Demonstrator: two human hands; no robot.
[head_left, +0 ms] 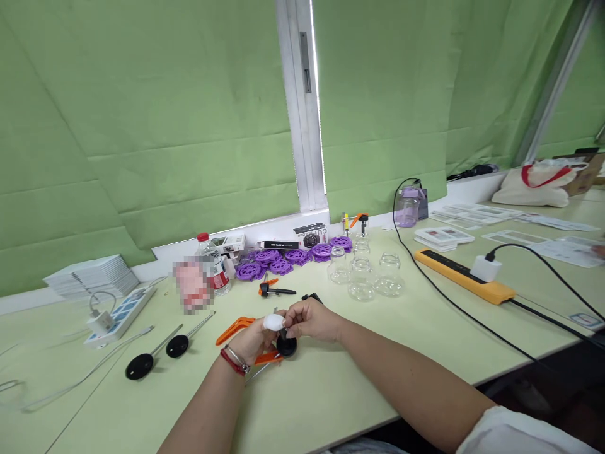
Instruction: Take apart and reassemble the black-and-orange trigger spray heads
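Fingers of my left hand (253, 343) are closed around a black part with a round disc end (287, 347). At its thumb is a white rounded piece (273, 323); whether it is worn or held I cannot tell. My right hand (312, 320) pinches the upper end of the same black part, its fingertips partly hidden. An orange piece (268, 358) and a thin metal rod show under my left hand. Just beyond lies an orange handle (235, 329). Further left, two black discs (140, 366) with metal rods rest on the table.
Several clear glass jars (362, 280) and purple wheel-like parts (281, 266) stand beyond my hands. A black-and-orange part (276, 290) lies before them. A water bottle (220, 274), white power strip (123, 318), orange power strip (460, 277) and black cable (439, 293) flank the work area.
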